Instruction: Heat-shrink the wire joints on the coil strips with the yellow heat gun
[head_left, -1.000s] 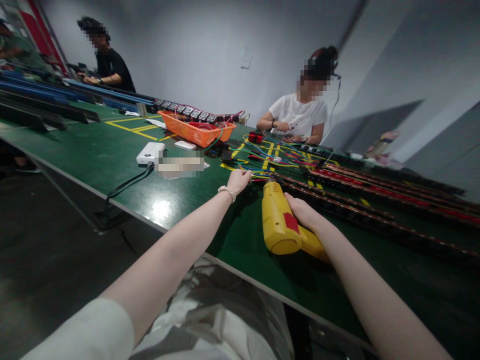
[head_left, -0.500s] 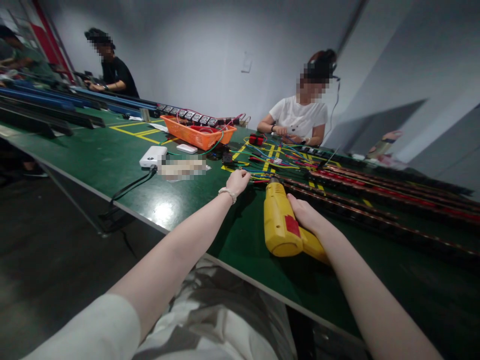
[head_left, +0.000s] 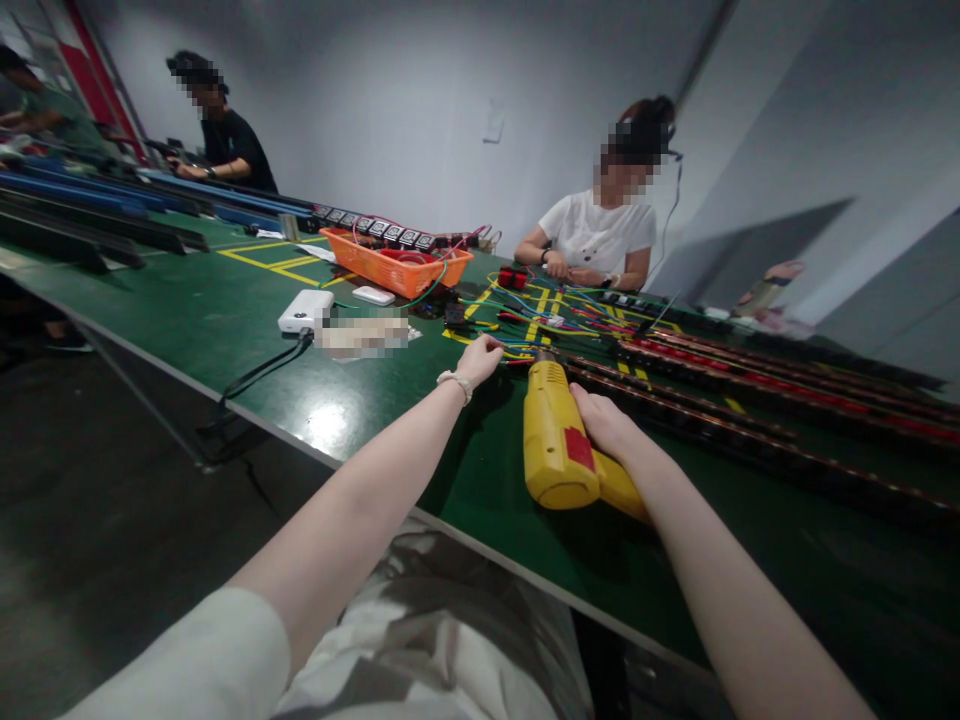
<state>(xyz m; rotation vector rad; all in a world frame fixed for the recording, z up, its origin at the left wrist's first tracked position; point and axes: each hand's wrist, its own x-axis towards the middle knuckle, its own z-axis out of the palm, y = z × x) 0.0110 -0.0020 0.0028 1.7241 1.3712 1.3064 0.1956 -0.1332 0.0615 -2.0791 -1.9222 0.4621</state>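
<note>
My right hand [head_left: 604, 420] is wrapped around the handle of a yellow heat gun [head_left: 556, 440] with a red patch on its side. The gun's metal nozzle [head_left: 545, 356] points away from me, at the coloured wires [head_left: 517, 350] on the table. Left of the nozzle, my left hand [head_left: 480, 361] is closed in a pinch on the ends of these wires. The fingertips partly hide what they grip. Long dark strips [head_left: 675, 405] with copper-coloured edges run off to the right from the wires.
An orange basket [head_left: 360, 262] holding parts stands on the green table [head_left: 262, 365]. Near it lie a white box [head_left: 306, 312] with a black cable and a small white case [head_left: 373, 296]. Across the table sits a co-worker in a white shirt [head_left: 600, 235]; others work at the far left.
The heat gun and my right hand have shifted slightly left. My left hand has barely moved and keeps its pinch at the wires.
</note>
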